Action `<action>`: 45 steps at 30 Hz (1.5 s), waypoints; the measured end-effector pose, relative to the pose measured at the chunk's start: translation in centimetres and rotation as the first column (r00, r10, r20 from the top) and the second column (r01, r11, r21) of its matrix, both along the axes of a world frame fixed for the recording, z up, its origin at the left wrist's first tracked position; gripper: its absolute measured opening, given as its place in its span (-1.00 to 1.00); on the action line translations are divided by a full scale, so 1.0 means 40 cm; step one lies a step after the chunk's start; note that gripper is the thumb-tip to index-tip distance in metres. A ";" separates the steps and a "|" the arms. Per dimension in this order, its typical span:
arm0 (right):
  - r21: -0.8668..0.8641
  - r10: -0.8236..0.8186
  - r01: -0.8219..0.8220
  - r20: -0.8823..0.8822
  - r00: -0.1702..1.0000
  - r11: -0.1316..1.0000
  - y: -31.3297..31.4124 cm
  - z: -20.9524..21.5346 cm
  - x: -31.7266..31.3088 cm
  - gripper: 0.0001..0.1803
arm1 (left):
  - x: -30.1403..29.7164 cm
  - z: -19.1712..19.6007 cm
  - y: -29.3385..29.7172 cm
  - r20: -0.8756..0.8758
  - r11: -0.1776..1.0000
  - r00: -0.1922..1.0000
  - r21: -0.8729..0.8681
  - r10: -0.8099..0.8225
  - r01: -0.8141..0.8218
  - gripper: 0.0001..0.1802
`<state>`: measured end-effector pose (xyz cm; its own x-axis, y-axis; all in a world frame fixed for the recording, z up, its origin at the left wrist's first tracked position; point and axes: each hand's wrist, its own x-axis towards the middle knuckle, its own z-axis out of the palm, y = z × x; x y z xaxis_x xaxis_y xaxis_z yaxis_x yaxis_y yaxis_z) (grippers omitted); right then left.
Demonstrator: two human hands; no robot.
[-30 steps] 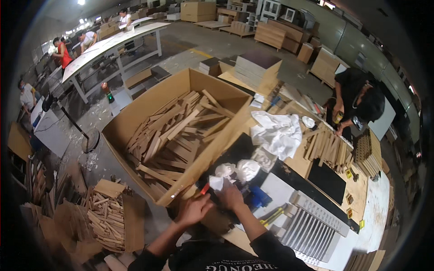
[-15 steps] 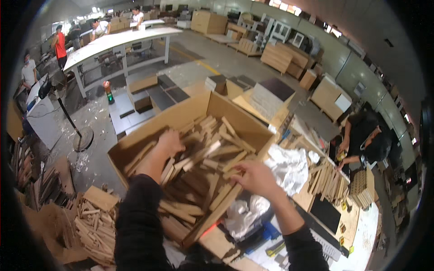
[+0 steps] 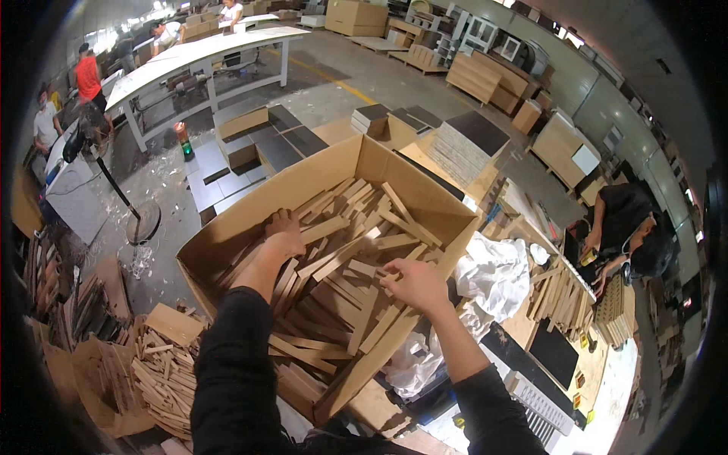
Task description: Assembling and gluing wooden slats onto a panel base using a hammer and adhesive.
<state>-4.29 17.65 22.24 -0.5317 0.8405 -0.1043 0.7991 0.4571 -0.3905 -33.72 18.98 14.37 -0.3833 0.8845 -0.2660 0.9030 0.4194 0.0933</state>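
Observation:
A large open cardboard box (image 3: 227, 220) stands in front of me, full of loose wooden strips (image 3: 337, 262) lying at many angles. Inside its left half is my left hand (image 3: 284, 235), fingers curled and closed at the end of a pale wooden strip (image 3: 324, 230). On the right side of the box, my right hand (image 3: 415, 283) pinches a short wooden strip between thumb and fingers, just above the pile. My hand hides part of that strip.
Crumpled white plastic wrap (image 3: 497, 277) lies on the workbench right of the box. Beyond it, a co-worker (image 3: 644, 227) bends over bundled strips (image 3: 560, 292). More strips (image 3: 163, 379) are heaped at lower left. A signal light (image 3: 183, 140) and a black stand (image 3: 114, 182) are beyond.
My right hand has moved inward from the box's right rim, over the strips. My left hand stays in the left half, and the pale strip beside it now shows more clearly.

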 end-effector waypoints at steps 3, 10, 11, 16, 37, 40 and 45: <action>-0.023 -0.040 0.040 0.012 0.999 0.999 -0.014 0.006 -0.001 -0.67 | 0.013 -0.018 0.006 -0.072 0.999 0.997 0.018 0.032 -0.031 0.05; -0.063 -0.008 0.007 -0.022 1.000 0.998 -0.026 0.027 -0.032 -0.63 | -0.066 -0.061 -0.023 0.037 1.000 0.999 -0.001 0.025 -0.025 -0.22; -0.074 -0.038 0.033 -0.069 0.997 0.997 -0.022 0.012 -0.020 -0.64 | -0.063 -0.076 -0.010 -0.021 1.000 0.999 -0.007 -0.025 0.025 -0.32; -0.016 -0.099 0.098 -0.061 0.993 0.995 -0.016 -0.004 0.023 -0.65 | -0.005 -0.033 -0.005 0.048 0.998 0.999 -0.064 0.019 -0.016 0.14; 0.120 -0.056 0.080 -0.193 0.980 0.990 -0.012 -0.015 -0.006 -0.75 | -0.007 0.003 -0.108 0.072 0.997 0.995 0.015 0.072 -0.073 -0.06; 0.117 -0.095 0.120 -0.202 0.975 0.986 -0.010 -0.040 0.002 -0.73 | 0.003 0.017 -0.107 0.031 0.997 0.996 -0.005 0.079 -0.078 -0.08; 0.151 -0.007 0.042 -0.227 0.974 0.988 0.002 -0.017 -0.016 -0.70 | 0.040 0.030 -0.149 0.374 0.945 0.918 0.327 -0.132 0.002 -0.34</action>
